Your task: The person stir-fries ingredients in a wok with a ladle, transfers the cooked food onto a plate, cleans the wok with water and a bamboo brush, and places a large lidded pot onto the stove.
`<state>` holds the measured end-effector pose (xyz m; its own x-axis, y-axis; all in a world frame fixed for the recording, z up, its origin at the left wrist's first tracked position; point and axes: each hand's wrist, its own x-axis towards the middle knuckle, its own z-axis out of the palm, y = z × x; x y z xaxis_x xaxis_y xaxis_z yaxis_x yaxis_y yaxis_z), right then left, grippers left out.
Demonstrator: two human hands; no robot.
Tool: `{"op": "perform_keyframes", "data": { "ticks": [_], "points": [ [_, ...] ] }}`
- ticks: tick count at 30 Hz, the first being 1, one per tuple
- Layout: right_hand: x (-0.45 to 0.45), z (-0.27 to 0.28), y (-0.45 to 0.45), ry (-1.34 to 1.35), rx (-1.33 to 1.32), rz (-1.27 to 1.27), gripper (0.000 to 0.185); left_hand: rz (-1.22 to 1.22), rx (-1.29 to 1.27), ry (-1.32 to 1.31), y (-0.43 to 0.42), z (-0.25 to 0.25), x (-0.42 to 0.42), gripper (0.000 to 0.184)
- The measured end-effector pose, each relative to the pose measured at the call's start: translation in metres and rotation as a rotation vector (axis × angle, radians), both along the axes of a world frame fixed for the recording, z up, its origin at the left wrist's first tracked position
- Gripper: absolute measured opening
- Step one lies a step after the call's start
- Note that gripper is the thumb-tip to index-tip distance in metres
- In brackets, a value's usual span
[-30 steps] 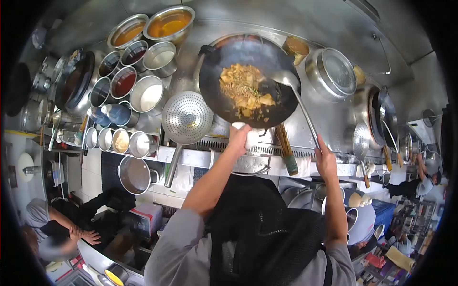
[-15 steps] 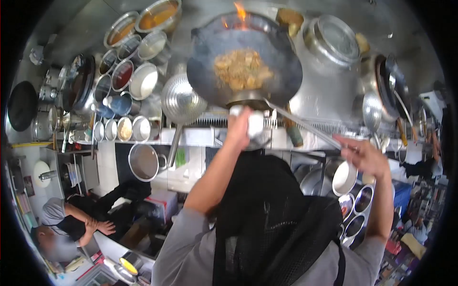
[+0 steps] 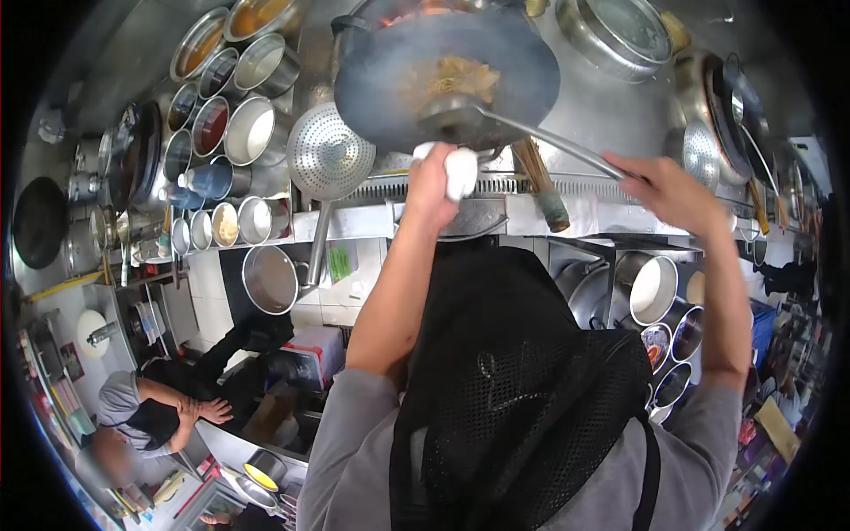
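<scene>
A dark wok [image 3: 372,102] sits over the burner, smoke rising from it. Browned chopped food [image 3: 465,78] lies in its middle. My left hand [image 3: 430,188] is closed on a folded white cloth [image 3: 461,173] at the wok's near edge; the cloth hides whatever part of the wok it covers. My right hand [image 3: 668,190] grips the end of the long handle of a metal ladle [image 3: 452,115]. The ladle's bowl is inside the wok, over the near side of the food.
A perforated strainer [image 3: 331,152] lies left of the wok, beside several sauce and seasoning pots [image 3: 251,130]. On the right stand a large steel pot [image 3: 615,40] and a bamboo brush [image 3: 544,190]. Flames [image 3: 425,13] glow behind the wok. Another person [image 3: 146,407] is at lower left.
The ladle bowl has moved from the wok's near rim into the wok, over the food. My right hand is higher and further right. Wok and left hand appear higher in view.
</scene>
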<state>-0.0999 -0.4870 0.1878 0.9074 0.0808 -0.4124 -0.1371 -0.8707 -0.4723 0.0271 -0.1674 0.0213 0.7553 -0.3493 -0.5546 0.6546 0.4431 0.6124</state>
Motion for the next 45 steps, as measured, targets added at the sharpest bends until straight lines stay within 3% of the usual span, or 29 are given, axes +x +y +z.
{"op": "perform_keyframes", "data": {
  "ticks": [2, 4, 6, 10, 11, 13, 14, 17, 19, 22, 25, 27, 30, 33, 35, 38, 41, 45],
  "points": [
    [0.003, -0.041, 0.001, -0.368, 0.034, 0.152, 0.047, -0.001, 0.077, -0.002, -0.007, -0.021, -0.005, 0.018],
    [0.004, -0.042, 0.027, -0.146, -0.064, -0.063, 0.047, 0.017, 0.098, -0.060, 0.004, -0.061, -0.048, 0.021],
    [-0.013, 0.001, 0.025, -0.077, -0.042, -0.013, 0.046, -0.103, 0.144, -0.040, 0.032, -0.078, -0.077, 0.032],
    [-0.003, 0.066, 0.014, 0.225, -0.011, 0.013, 0.045, -0.013, 0.187, 0.012, 0.017, -0.004, -0.056, 0.017],
    [0.003, 0.048, 0.008, 0.238, -0.007, 0.016, 0.045, -0.055, 0.153, 0.025, 0.014, 0.010, -0.034, 0.016],
    [0.021, -0.011, 0.000, -0.124, -0.023, 0.099, 0.046, -0.046, 0.013, 0.041, 0.004, 0.018, 0.008, 0.017],
    [0.029, -0.037, 0.001, -0.239, -0.072, 0.106, 0.046, -0.054, 0.025, 0.047, 0.004, 0.002, 0.006, 0.018],
    [0.029, -0.071, 0.041, -0.237, -0.224, -0.111, 0.048, 0.035, 0.048, -0.037, 0.007, -0.050, -0.044, 0.025],
    [-0.001, -0.105, 0.042, -0.493, -0.007, -0.150, 0.049, -0.080, 0.070, -0.075, 0.032, -0.089, -0.064, 0.040],
    [-0.030, -0.076, 0.062, -0.517, 0.063, -0.215, 0.051, 0.040, 0.072, -0.120, 0.021, -0.056, -0.047, 0.040],
    [-0.045, -0.034, 0.082, -0.466, 0.197, -0.331, 0.051, 0.023, 0.112, 0.009, -0.002, -0.059, 0.029, 0.022],
    [-0.046, -0.017, 0.085, -0.454, 0.146, -0.345, 0.052, 0.040, 0.091, -0.020, -0.008, -0.071, 0.036, 0.019],
    [-0.053, -0.025, 0.082, -0.466, 0.091, -0.406, 0.052, 0.064, 0.068, -0.033, -0.017, -0.082, 0.046, 0.017],
    [-0.064, -0.070, 0.056, -0.344, -0.039, -0.466, 0.051, 0.017, 0.044, -0.067, -0.015, -0.072, 0.048, 0.022],
    [-0.039, -0.083, 0.066, -0.360, 0.005, -0.463, 0.051, 0.052, 0.104, -0.066, -0.019, -0.079, 0.046, 0.025],
    [0.036, -0.093, 0.097, -0.420, 0.053, -0.376, 0.043, 0.087, 0.182, -0.038, -0.024, -0.087, 0.054, 0.046],
    [0.149, -0.075, 0.148, -0.549, 0.081, -0.276, 0.049, 0.163, 0.264, -0.080, -0.034, -0.117, 0.054, 0.067],
    [0.308, -0.045, 0.217, -0.653, -0.043, -0.072, 0.047, 0.066, 0.393, -0.147, -0.032, -0.112, 0.054, 0.082]
  ]
}}
